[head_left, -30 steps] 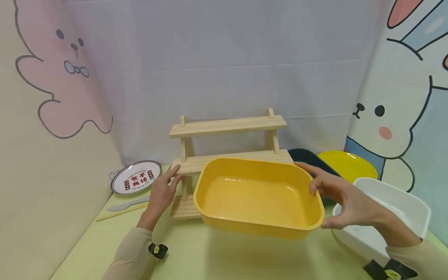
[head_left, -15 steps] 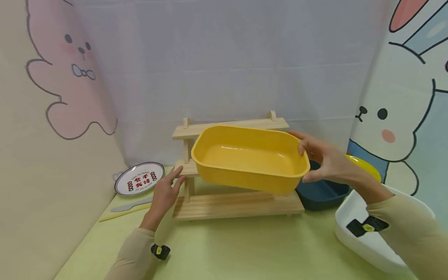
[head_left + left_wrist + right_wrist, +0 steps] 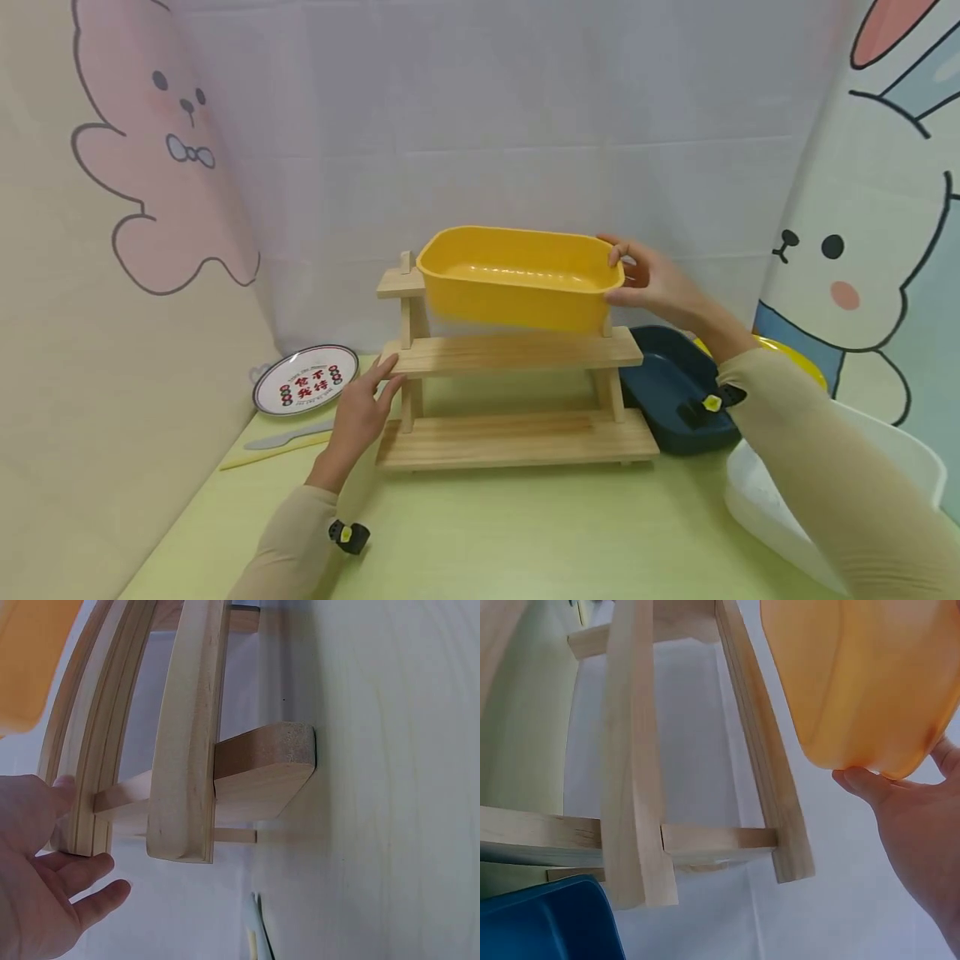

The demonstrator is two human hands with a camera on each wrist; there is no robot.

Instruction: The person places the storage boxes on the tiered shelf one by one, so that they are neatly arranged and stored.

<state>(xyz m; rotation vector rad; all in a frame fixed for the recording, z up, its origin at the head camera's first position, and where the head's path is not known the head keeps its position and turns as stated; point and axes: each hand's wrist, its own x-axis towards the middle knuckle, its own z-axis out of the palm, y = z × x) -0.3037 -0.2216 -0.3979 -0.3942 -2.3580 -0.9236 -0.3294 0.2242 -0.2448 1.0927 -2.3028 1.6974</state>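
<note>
The yellow tub is gripped at its right end by the right hand, held at the wooden rack top shelf, opening up, long axis left-right. The left hand, fingers straight, touches the middle shelf.

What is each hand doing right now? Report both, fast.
Left hand: open, straight fingers touching the wooden rack at its middle shelf.
Right hand: gripping the yellow tub by its right rim, at the top shelf.
</note>
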